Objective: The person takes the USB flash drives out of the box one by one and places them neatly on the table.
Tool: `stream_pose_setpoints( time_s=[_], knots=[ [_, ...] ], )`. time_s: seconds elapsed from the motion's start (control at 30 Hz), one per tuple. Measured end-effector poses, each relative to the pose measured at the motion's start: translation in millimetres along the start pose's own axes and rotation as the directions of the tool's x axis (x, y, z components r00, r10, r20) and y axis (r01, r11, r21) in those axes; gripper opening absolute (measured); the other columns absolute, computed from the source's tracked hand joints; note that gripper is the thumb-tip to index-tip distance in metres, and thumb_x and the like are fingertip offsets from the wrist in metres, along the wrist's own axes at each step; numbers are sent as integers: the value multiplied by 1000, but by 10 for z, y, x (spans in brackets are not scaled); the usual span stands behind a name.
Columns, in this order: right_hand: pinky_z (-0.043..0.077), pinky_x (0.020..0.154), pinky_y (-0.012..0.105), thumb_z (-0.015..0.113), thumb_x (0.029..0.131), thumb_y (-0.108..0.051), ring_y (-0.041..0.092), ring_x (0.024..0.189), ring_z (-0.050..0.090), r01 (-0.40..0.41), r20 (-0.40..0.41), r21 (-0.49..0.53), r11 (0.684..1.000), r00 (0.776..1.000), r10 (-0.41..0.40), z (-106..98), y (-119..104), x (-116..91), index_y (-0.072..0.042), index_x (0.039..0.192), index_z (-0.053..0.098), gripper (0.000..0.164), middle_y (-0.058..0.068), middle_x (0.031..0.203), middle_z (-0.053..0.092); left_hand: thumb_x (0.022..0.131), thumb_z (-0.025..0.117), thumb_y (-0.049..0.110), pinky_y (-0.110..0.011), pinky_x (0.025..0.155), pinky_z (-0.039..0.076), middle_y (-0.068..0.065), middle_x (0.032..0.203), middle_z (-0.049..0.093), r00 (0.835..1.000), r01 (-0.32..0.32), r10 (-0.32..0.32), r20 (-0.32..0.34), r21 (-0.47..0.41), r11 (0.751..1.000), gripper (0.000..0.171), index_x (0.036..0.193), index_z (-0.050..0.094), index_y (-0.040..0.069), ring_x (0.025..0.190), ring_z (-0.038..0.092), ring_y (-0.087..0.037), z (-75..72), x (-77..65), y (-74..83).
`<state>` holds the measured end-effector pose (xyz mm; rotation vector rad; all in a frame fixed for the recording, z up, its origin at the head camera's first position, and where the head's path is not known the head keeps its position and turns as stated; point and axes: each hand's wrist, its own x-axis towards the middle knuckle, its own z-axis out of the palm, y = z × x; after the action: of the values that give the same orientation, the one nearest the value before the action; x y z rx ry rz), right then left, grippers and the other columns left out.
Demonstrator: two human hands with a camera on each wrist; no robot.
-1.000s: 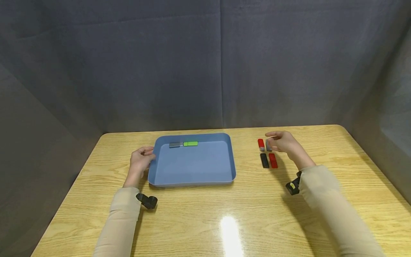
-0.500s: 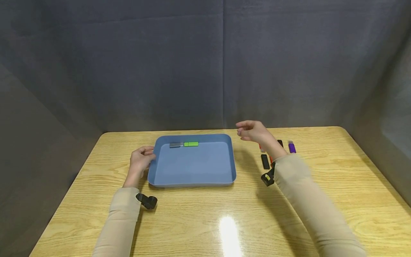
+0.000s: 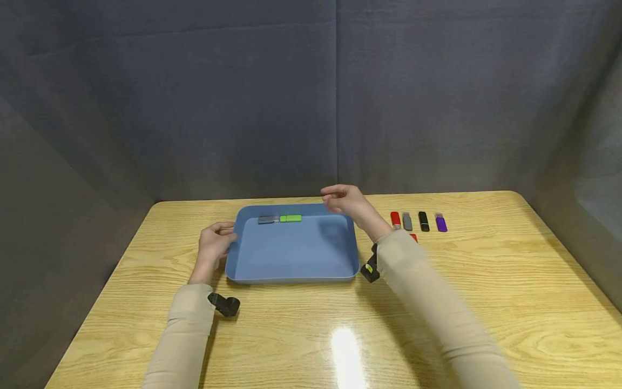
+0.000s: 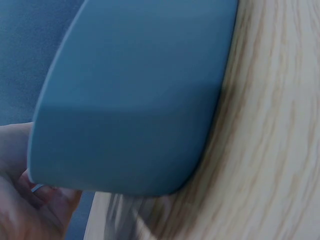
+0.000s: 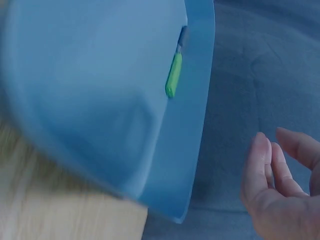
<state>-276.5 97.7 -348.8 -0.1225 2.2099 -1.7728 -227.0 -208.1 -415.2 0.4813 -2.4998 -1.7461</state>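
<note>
My left hand [image 3: 215,243] grips the left rim of a shallow blue tray [image 3: 291,280], thumb at the rim and fingers outside the wall. A grey USB stick [image 3: 266,220] and a green USB stick [image 3: 291,219] lie end to end along the tray's back wall. My right hand [image 3: 346,202] hovers over the tray's back right corner, thumb close to bent fingers; I cannot tell whether something small is between them. In the right wrist view the same hand [image 5: 280,190] is beyond the tray's back wall.
Right of the tray, on the wooden table [image 3: 272,335], lie a red USB stick [image 3: 396,219], a grey one [image 3: 407,221], a black one [image 3: 424,221] and a purple one [image 3: 441,222]. Another red one [image 3: 413,236] is partly behind my sleeve. Dark curtains [image 3: 243,108] surround the table.
My right hand has moved left from over the USB sticks on the table to the tray's back right corner. My left hand stays at the tray rim.
</note>
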Motion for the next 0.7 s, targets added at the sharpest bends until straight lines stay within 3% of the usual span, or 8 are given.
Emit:
stream_pose_setpoints(
  time_s=[0.27, 0.7],
  knots=[
    [43, 106, 44, 52, 93, 1, 38, 124, 51, 12, 11, 44, 999, 1000, -12, 320, 38, 139, 3, 132, 52, 39, 24, 128, 54, 85, 55, 2, -19, 54, 45, -3, 99, 55, 1000, 6, -6, -7, 0, 1000, 41, 127, 57, -1, 64, 50, -6, -21, 5, -15],
    [47, 101, 40, 53, 92, 2, 32, 120, 54, 106, 35, -75, 992, 994, -104, 716, 216, 267, 4, 130, 55, 38, 23, 130, 56, 86, 56, 3, -18, 57, 47, -4, 100, 56, 1000, 1, -1, -1, 3, 1000, 42, 127, 56, -2, 66, 51, -5, -41, -3, -15]
  ],
)
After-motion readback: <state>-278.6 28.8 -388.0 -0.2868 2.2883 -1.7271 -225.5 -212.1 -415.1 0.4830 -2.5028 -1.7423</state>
